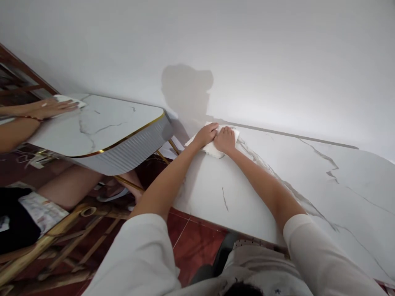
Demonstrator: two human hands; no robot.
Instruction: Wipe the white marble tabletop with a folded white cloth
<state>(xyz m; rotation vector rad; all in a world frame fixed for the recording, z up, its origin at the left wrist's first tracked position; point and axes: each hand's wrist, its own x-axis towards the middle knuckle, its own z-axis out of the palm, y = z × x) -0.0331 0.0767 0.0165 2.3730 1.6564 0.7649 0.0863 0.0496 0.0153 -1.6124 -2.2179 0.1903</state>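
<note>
— How many cloths?
— Two. A white, rumpled cloth [213, 151] lies on the near marble tabletop [277, 185] by the wall. The left hand [206, 135] and right hand [225, 139] press it with flat palms. A second cloth [66, 99] lies under a co-worker's hand [51, 107] on the other table [108, 127].

A white cloth [212, 151] lies bunched on the marble tabletop [277, 197], far corner.

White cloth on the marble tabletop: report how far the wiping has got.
Done: nothing can be read off; the tabletop shows no dirt or wet marks either way. In hand: left hand and right hand press the white cloth at the far corner by the wall. Left: likely the broad stretch toward the right, though that is a guess.
</note>
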